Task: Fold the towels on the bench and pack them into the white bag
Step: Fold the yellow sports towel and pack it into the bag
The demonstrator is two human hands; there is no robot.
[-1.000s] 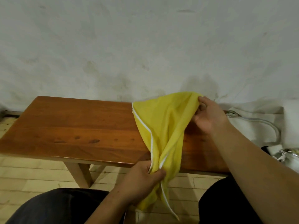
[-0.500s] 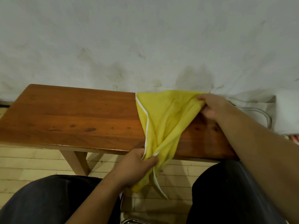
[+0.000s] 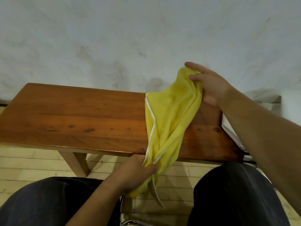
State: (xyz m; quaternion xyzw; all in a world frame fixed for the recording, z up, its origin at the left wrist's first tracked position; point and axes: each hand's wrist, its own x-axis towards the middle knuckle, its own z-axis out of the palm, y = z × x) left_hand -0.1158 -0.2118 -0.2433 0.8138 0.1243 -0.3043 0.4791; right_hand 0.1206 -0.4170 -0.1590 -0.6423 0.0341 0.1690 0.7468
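Observation:
A yellow towel (image 3: 169, 121) with a white edge stretches across the right part of the wooden bench (image 3: 73, 118), bunched and twisted. My left hand (image 3: 136, 172) grips its near end at the bench's front edge, and a tail hangs down below that hand. My right hand (image 3: 210, 85) holds the far end lifted above the back of the bench, fingers partly extended over the cloth. The white bag (image 3: 267, 101) lies past the bench's right end, mostly hidden behind my right forearm.
A stained white wall (image 3: 130, 38) rises right behind the bench. My knees in dark trousers (image 3: 48, 201) are at the bottom, over a pale tiled floor (image 3: 24, 162). A metal chair frame (image 3: 241, 144) shows by the bench's right end.
My right hand has lifted the towel's far end up off the bench toward the wall. My left hand keeps its grip at the front edge.

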